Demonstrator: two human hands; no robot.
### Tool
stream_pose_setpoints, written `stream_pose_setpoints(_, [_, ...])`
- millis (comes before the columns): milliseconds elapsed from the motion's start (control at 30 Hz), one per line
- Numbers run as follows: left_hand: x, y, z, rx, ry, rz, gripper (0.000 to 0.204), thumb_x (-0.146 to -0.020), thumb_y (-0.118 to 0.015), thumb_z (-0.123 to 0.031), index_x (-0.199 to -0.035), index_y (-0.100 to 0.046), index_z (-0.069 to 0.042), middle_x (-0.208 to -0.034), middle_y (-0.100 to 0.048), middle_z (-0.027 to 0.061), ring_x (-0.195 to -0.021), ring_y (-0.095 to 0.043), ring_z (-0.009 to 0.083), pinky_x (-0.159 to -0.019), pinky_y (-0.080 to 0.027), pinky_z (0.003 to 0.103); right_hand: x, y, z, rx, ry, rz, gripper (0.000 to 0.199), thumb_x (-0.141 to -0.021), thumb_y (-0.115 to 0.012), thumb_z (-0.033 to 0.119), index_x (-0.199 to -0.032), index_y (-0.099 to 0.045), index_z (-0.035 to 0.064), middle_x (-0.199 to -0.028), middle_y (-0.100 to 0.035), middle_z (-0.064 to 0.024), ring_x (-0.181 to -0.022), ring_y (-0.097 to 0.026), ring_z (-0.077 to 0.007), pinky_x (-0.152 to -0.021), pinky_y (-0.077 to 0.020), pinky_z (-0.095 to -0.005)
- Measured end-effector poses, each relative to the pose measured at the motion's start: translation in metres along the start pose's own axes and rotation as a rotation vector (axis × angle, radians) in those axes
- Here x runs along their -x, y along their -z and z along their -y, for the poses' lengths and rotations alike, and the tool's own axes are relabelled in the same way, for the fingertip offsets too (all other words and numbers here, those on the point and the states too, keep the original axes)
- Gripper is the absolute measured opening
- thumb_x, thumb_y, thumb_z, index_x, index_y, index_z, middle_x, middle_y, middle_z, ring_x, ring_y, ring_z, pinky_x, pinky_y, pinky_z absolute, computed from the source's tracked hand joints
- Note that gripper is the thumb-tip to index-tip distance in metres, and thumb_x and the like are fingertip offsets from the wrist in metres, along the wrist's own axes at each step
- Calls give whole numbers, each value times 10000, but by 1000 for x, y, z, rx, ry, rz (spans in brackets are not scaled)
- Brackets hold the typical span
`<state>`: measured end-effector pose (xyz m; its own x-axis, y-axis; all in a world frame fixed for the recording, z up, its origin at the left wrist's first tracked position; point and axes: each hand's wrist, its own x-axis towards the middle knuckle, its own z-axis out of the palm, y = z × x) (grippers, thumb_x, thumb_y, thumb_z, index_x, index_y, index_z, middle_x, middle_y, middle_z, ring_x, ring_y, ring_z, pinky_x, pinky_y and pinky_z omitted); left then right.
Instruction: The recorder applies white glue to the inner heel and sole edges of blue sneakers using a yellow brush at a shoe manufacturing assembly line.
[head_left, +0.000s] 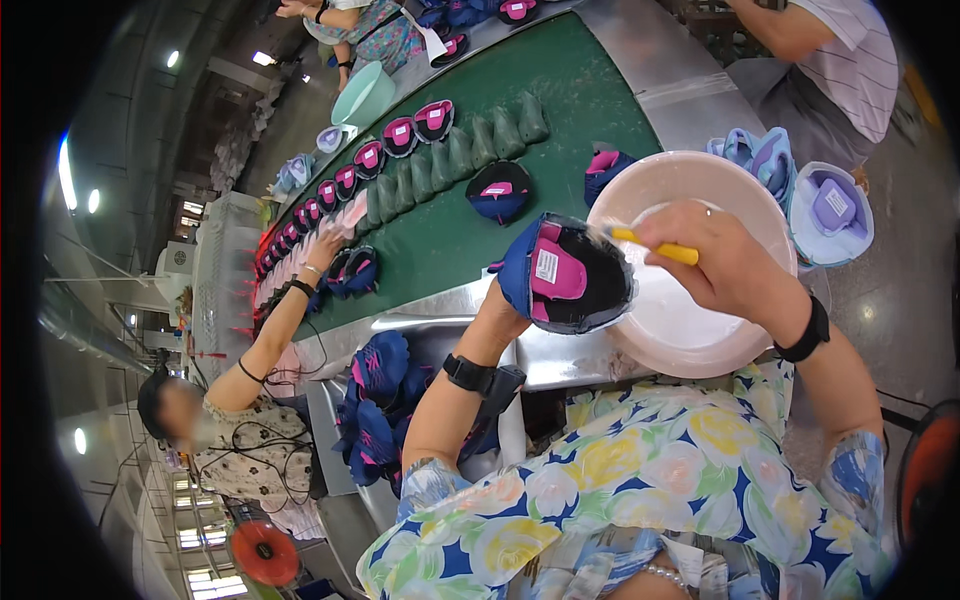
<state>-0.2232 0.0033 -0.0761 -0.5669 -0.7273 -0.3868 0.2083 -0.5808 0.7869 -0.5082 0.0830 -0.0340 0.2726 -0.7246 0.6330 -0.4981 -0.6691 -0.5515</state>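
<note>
My left hand [498, 318] is wrapped round a navy blue shoe upper [515, 278], its underside tipped toward me. Inside it are a black lining and a pink piece with a white label. In my right hand [715, 255] is a brush [670, 250] with a yellow handle. The bristles are at the upper's right edge; whether they touch it I cannot tell. Beneath the brush stands a pale pink basin [775, 335] with white liquid [690, 312] in it. Another navy upper [605, 175] lies beside the basin's far left rim.
A green belt [430, 255] carries rows of uppers [398, 137] and dark grey shoe-shaped forms [505, 132]. A co-worker's hand [325, 247] reaches over it at left. Navy uppers [375, 430] are heaped by my left forearm. Light blue uppers [830, 215] sit right of the basin.
</note>
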Motion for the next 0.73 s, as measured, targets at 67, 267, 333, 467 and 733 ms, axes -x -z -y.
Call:
stream_pose_setpoints(67, [-9,-2,3,-18,-70,56,409,-1008,-533,-280,-1366,-501,-84,-1317,-606,121,-1168,-630,229,-1006,-530,398,-10,-11,-6,-20,0,16,210,-865,-698,98,-1059,-620,89,-995,-658,-109,-905,-634,-312,-771,-500,-402])
stream_pose_setpoints(267, [4,36,3,-348,-380,-50,439,-992,-542,-138,-1412,-440,-58,-1341,-584,122,-1208,-597,220,-1024,-512,391,-18,-8,10,-86,-216,75,211,-872,-706,97,-1063,-618,71,-981,-673,-129,-875,-655,-318,-763,-505,-372])
stream_pose_setpoints(333, [1,56,5,-420,-499,-147,451,-975,-552,-85,-1411,-438,-63,-1318,-587,108,-1189,-603,215,-1010,-523,388,-19,-18,21,-193,-316,-7,223,-882,-702,99,-1078,-606,55,-944,-677,-141,-878,-670,-316,-765,-510,-354])
stream_pose_setpoints(467, [-3,70,-2,-148,-580,-273,496,-937,-562,-13,-1414,-442,-75,-1248,-600,92,-1084,-638,219,-934,-557,366,-31,-57,52,-303,-383,54,205,-896,-687,81,-1081,-608,46,-942,-674,-153,-872,-679,-318,-768,-514,-347])
stream_pose_setpoints(733, [7,267,-61,124,-538,-714,399,-917,-520,45,-1280,-475,-116,-958,-671,117,-713,-682,241,-491,-569,331,-3,-51,-26,-541,-692,-115,349,-971,-613,134,-1278,-491,19,-1132,-641,-141,-1046,-667,-277,-903,-542,-336])
